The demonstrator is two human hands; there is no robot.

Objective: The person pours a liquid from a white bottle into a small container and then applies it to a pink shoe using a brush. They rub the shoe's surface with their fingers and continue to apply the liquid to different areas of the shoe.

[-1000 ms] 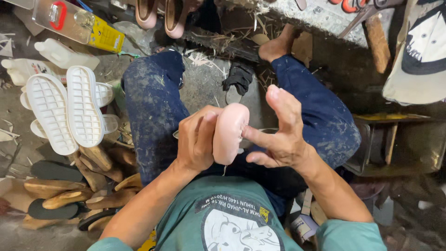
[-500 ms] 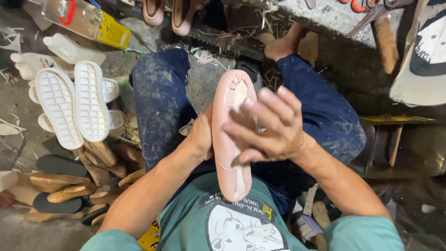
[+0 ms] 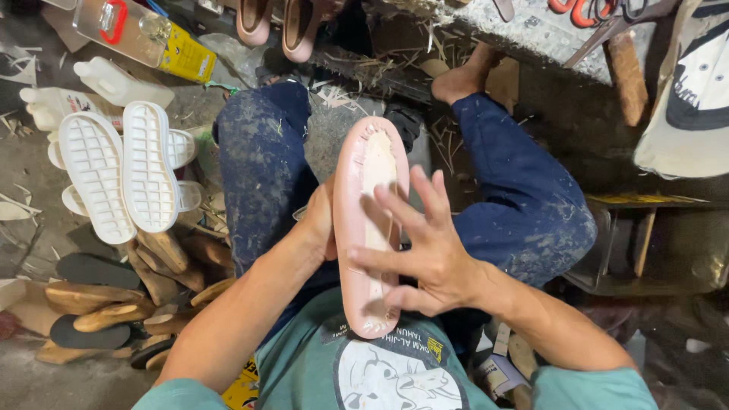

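A pink shoe sole [image 3: 363, 190] lies lengthwise over my lap, its inner face up with a paler insole piece along the middle. My left hand [image 3: 319, 220] grips its left edge from beneath. My right hand [image 3: 421, 243] rests flat on top of the sole, fingers spread wide and pressing on the pale insole. My legs in stained blue jeans stretch out on either side below it.
Two white ridged outsoles [image 3: 125, 171] lie on the floor at the left, above a heap of wooden and black soles [image 3: 114, 296]. A clear bottle with yellow label [image 3: 144, 34] sits at the upper left. Pink sandals [image 3: 277, 23] stand at the top; scissors [image 3: 600, 11] lie upper right.
The sole was end-on between my hands a second ago; it has turned to lie flat and lengthwise. My right hand moved on top and spread its fingers.
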